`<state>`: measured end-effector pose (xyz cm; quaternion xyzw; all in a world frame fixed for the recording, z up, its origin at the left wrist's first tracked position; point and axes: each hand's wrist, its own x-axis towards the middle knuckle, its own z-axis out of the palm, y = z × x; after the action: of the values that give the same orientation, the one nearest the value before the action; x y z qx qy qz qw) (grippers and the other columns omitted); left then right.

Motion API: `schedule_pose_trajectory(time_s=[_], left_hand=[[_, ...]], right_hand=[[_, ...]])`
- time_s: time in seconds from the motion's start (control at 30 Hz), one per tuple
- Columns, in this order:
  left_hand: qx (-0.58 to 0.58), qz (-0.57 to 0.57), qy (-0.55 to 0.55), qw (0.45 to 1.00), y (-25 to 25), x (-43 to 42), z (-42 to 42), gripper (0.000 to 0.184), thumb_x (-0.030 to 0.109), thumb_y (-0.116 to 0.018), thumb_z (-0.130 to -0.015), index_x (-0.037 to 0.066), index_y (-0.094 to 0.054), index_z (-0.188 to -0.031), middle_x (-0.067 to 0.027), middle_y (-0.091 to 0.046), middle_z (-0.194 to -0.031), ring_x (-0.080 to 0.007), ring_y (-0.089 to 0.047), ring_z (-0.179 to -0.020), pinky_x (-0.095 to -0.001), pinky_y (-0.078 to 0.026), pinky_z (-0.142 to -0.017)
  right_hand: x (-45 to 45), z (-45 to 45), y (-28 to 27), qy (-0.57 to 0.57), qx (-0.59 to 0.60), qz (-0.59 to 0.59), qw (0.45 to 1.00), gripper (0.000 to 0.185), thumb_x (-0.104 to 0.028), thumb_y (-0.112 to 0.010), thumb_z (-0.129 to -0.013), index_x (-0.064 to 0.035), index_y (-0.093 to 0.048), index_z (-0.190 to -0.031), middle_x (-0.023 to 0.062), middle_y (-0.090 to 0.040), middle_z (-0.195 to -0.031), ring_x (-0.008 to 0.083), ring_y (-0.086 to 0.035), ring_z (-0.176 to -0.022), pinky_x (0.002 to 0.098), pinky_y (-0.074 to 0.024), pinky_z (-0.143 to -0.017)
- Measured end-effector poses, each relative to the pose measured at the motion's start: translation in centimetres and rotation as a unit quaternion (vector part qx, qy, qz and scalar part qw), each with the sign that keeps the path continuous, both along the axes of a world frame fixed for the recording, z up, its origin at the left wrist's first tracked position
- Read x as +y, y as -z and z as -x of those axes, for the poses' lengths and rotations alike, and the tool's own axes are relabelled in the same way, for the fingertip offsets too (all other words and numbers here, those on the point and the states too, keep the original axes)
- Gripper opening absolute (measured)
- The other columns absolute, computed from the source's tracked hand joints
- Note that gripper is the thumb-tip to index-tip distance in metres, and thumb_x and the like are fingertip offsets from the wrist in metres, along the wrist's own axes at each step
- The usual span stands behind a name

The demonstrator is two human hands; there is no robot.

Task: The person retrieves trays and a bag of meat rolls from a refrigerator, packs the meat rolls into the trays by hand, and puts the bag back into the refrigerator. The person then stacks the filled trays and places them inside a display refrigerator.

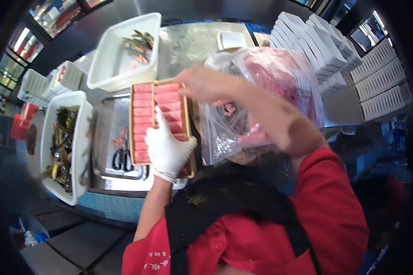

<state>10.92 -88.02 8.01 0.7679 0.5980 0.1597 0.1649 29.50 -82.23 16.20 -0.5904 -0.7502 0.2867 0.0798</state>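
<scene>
- Rows of pink meat rolls (pixel 143 103) fill a wood-rimmed box (pixel 131 123) on the work counter, set in two columns with a narrow divider (pixel 154 107) between them.
- The left hand (pixel 170 149), in a white glove, lies over the lower part of the box, a finger pointing up along the divider and the thumb spread wide toward the right rim.
- The bare right hand (pixel 199 85), blurred, is at the box's upper right corner, fingers bent over the end of the right column; whether they pinch a roll cannot be told.
- Just right of the box, beneath the right forearm, lies a clear plastic bag (pixel 222 137) beside a larger bag of meat (pixel 284 78).
- To the left, black-handled scissors (pixel 117 159) rest in a metal tray (pixel 106 146).
- White tubs (pixel 81 156) of greens stand beyond and at far left; white dishes (pixel 321 46) rise in stacks at upper right.
</scene>
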Motion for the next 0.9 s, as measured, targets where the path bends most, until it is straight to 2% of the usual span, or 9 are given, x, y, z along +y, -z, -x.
schedule_pose_trajectory(time_s=[0.07, 0.17, 0.23, 0.3, 0.37, 0.57, 0.7, 0.83, 0.9], left_hand=[[-0.081, 0.023, 0.026, 0.996, 0.6, 0.7, 1.1, 0.111, 0.03, -0.081, -0.061, 0.003, -0.022, -0.152, -0.0277, -0.056, -0.105, -0.0423, -0.057, -0.096, -0.0464, -0.049, -0.084], [-0.252, 0.075, 0.053, 0.963, 0.9, 2.1, 2.8, 0.099, 0.016, -0.077, -0.066, -0.005, -0.026, -0.149, -0.0201, -0.066, -0.098, -0.0277, -0.067, -0.084, -0.0377, -0.054, -0.077], [-0.439, 0.182, 0.04, 0.879, -0.9, 1.8, 2.7, 0.094, 0.009, -0.073, -0.069, -0.007, -0.025, -0.148, -0.0177, -0.068, -0.103, -0.0197, -0.067, -0.085, -0.0314, -0.055, -0.075], [-0.449, 0.179, 0.041, 0.875, -1.1, 2.3, 3.6, 0.094, 0.005, -0.071, -0.07, -0.006, -0.023, -0.15, -0.0178, -0.067, -0.107, -0.0165, -0.067, -0.086, -0.0278, -0.055, -0.075], [-0.355, 0.163, 0.041, 0.919, -2.1, 2.9, 4.5, 0.096, 0.009, -0.073, -0.068, -0.005, -0.024, -0.15, -0.019, -0.066, -0.106, -0.0189, -0.067, -0.086, -0.0302, -0.055, -0.075], [-0.135, -0.017, 0.006, 0.991, 0.6, 6.0, 7.3, 0.097, 0.022, -0.08, -0.06, 0.009, -0.037, -0.146, -0.0243, -0.058, -0.104, -0.0382, -0.063, -0.094, -0.0451, -0.052, -0.086], [-0.075, -0.053, 0.016, 0.996, 1.1, 6.8, 7.2, 0.101, 0.027, -0.081, -0.059, 0.01, -0.035, -0.147, -0.0276, -0.057, -0.103, -0.0429, -0.06, -0.095, -0.0471, -0.05, -0.086], [-0.027, -0.089, -0.007, 0.996, 2.3, 6.7, 6.6, 0.104, 0.035, -0.08, -0.059, 0.009, -0.032, -0.148, -0.0276, -0.057, -0.095, -0.0437, -0.058, -0.09, -0.0479, -0.049, -0.083], [0.004, -0.091, -0.017, 0.996, 2.6, 6.7, 6.2, 0.108, 0.038, -0.079, -0.059, 0.007, -0.029, -0.15, -0.0281, -0.055, -0.1, -0.0432, -0.057, -0.093, -0.0468, -0.048, -0.084]], right_hand=[[-0.6, -3.8, -2.3, -0.065, -0.104, 0.045, 0.991, 0.033, -0.026, -0.062, -0.09, -0.0047, -0.067, -0.114, 0.0171, -0.065, -0.092, 0.0269, -0.061, -0.067, 0.0389, -0.0547, -0.06], [-4.2, -5.6, -1.6, -0.107, -0.227, 0.142, 0.958, 0.028, -0.018, -0.063, -0.086, -0.0041, -0.067, -0.109, 0.0144, -0.065, -0.107, 0.0278, -0.063, -0.08, 0.0378, -0.0554, -0.071], [-5.9, -8.8, 3.5, -0.127, -0.144, 0.075, 0.979, 0.026, -0.015, -0.063, -0.084, -0.005, -0.068, -0.108, 0.0121, -0.063, -0.113, 0.0281, -0.062, -0.088, 0.038, -0.0539, -0.075], [-6.8, -9.3, 4.8, -0.149, -0.057, 0.007, 0.987, 0.026, -0.012, -0.063, -0.082, -0.006, -0.068, -0.107, 0.0098, -0.061, -0.119, 0.0284, -0.061, -0.097, 0.0382, -0.0524, -0.08], [-7.3, -8.0, 2.8, -0.181, -0.301, 0.139, 0.926, 0.024, -0.009, -0.063, -0.08, -0.0076, -0.068, -0.104, 0.0076, -0.058, -0.123, 0.0288, -0.056, -0.11, 0.0387, -0.0486, -0.09], [-8.6, -7.6, 4.3, -0.235, -0.401, 0.13, 0.876, 0.028, -0.008, -0.065, -0.077, -0.0069, -0.065, -0.105, 0.0095, -0.059, -0.111, 0.0286, -0.056, -0.11, 0.0442, -0.0488, -0.087], [-8.1, -8.8, 3.7, -0.251, -0.339, 0.089, 0.902, 0.027, -0.01, -0.066, -0.076, -0.0049, -0.065, -0.102, 0.0111, -0.06, -0.107, 0.0315, -0.058, -0.107, 0.0447, -0.0483, -0.085], [-7.6, -8.4, 2.9, -0.134, -0.16, 0.049, 0.977, 0.03, -0.015, -0.071, -0.071, -0.0009, -0.065, -0.096, 0.0183, -0.063, -0.097, 0.0389, -0.061, -0.095, 0.0443, -0.049, -0.084], [-8.7, -6.4, 1.8, -0.084, -0.152, 0.204, 0.963, 0.03, -0.017, -0.072, -0.072, 0.0005, -0.065, -0.095, 0.0203, -0.067, -0.092, 0.0387, -0.064, -0.09, 0.0452, -0.0513, -0.078]])
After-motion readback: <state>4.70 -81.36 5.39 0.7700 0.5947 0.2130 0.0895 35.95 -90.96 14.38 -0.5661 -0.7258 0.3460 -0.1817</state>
